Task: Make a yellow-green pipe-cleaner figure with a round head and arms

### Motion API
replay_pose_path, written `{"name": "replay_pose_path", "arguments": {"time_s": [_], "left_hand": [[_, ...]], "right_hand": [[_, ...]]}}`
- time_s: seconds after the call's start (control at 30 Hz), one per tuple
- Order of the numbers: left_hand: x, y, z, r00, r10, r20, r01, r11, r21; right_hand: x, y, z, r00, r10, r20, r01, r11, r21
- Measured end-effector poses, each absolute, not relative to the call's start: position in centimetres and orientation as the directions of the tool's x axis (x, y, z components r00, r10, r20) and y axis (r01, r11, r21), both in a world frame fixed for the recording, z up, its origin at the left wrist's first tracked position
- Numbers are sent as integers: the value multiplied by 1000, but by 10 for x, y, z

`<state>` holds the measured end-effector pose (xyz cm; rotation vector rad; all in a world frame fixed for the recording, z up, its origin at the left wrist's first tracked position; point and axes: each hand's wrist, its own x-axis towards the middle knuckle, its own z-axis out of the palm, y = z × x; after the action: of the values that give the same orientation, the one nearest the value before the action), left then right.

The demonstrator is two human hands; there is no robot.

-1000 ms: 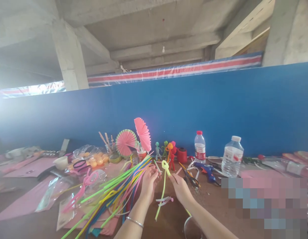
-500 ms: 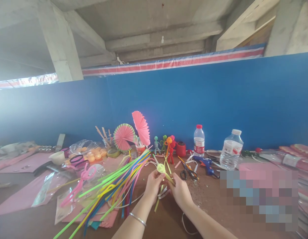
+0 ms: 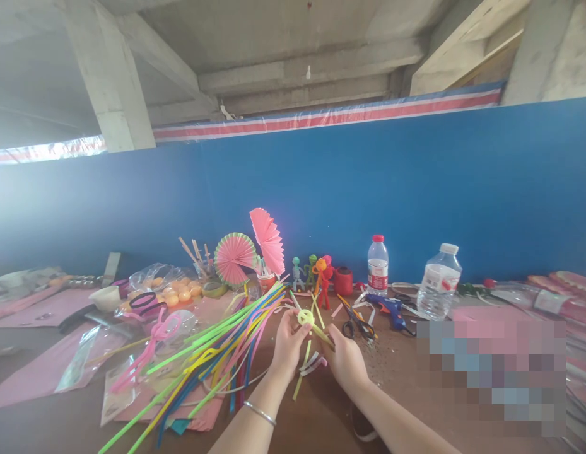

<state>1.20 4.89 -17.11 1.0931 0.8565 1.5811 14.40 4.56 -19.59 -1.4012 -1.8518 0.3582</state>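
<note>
My left hand pinches a pale yellow woven figure at its round, ball-like top. Thin yellow-green strips stick out from the ball, upward and down below my hands. My right hand is closed on a thicker yellow strip end that runs from the ball toward the lower right. Just left of my hands lies a fanned bundle of coloured plastic straws. Behind them stand small woven figures in blue, green, orange and red. Fingertips partly hide where the strips join.
Black-handled scissors and a blue glue gun lie to the right. Two water bottles stand behind. Pink paper fans, a bag of orange balls and pink sheets are left. A blue partition closes the back.
My right hand has moved slightly away from my left, to the right and down. More of the yellow strip between them shows. The ball is turned slightly.
</note>
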Motion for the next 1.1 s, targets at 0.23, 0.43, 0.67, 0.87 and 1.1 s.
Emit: {"name": "replay_pose_path", "arguments": {"time_s": [0.23, 0.43, 0.67, 0.87, 1.1], "left_hand": [[11, 50, -171, -157, 950, 270, -260, -303, 917], [7, 51, -176, -161, 947, 279, -242, -311, 919], [3, 60, -185, -113, 967, 228, -408, -255, 877], [-31, 79, -188, -206, 963, 175, -485, -255, 836], [-45, 89, -190, -225, 953, 200, -486, -288, 825]], "right_hand": [[146, 44, -196, -134, 899, 417, 738, 372, -563], [149, 44, -200, -144, 903, 405, 758, 364, -542], [146, 42, -195, -245, 893, 378, 729, 427, -536], [151, 58, -188, -348, 869, 353, 721, 488, -492], [131, 84, -185, -658, 712, 247, 619, 697, -362]]}}
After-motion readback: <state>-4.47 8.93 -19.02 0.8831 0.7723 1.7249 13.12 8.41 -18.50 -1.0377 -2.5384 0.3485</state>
